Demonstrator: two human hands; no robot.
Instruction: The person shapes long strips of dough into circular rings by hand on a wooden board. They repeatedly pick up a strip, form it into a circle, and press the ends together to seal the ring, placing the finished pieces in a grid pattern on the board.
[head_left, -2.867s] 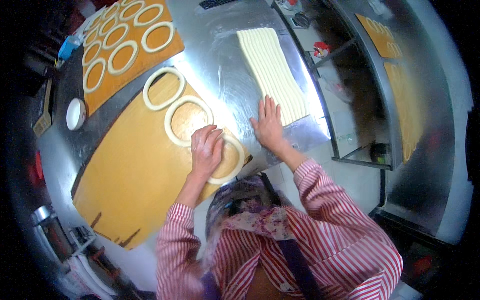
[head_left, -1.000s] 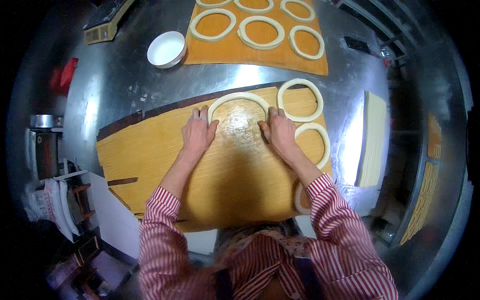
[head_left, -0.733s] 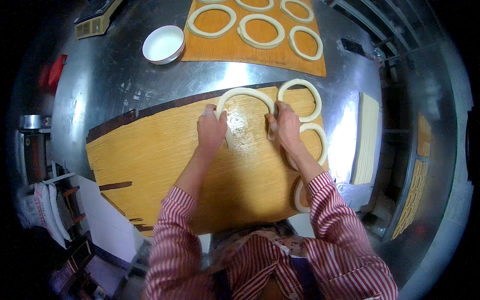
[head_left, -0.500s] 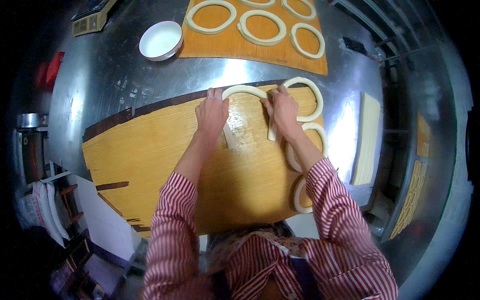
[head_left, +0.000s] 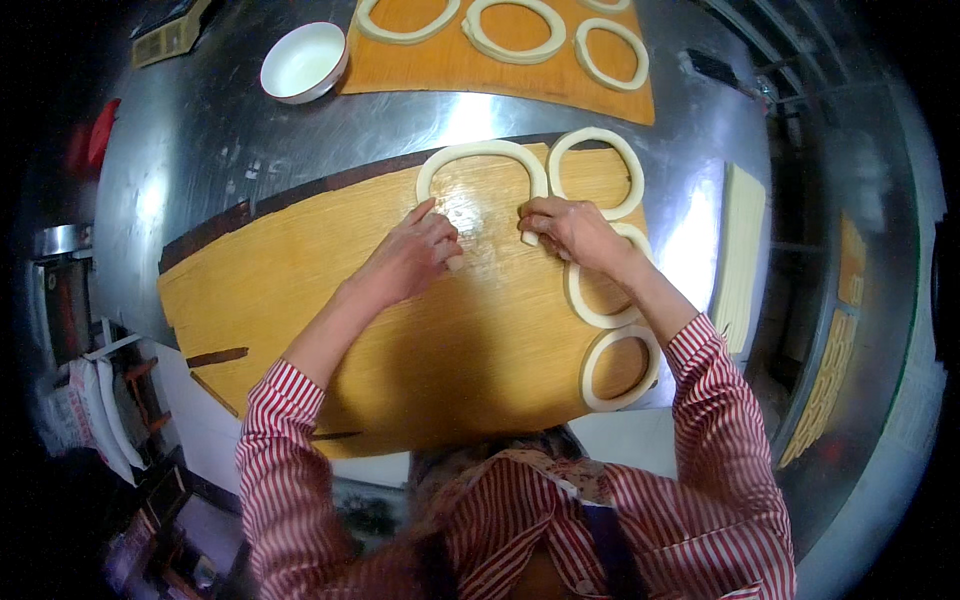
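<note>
Fingers [head_left: 437,235] holding dough strip [head_left: 483,149] | board [head_left: 270,310] on steel table [head_left: 400,122] | pale floor [head_left: 622,437]

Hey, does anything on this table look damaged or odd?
Yes, the nearer board looks worn: a dark, ragged strip along its far edge and a dark gash at its left suggest chipped surface wood. The dough arch looks intact where visible.

- We see a cream dough strip [head_left: 482,149].
- Our sleeves [head_left: 295,455] have red-and-white stripes.
- Our near board [head_left: 300,275] is golden yellow.
- Our far board [head_left: 425,74] is orange.
- Our bowl [head_left: 304,62] is white, red-rimmed.
</note>
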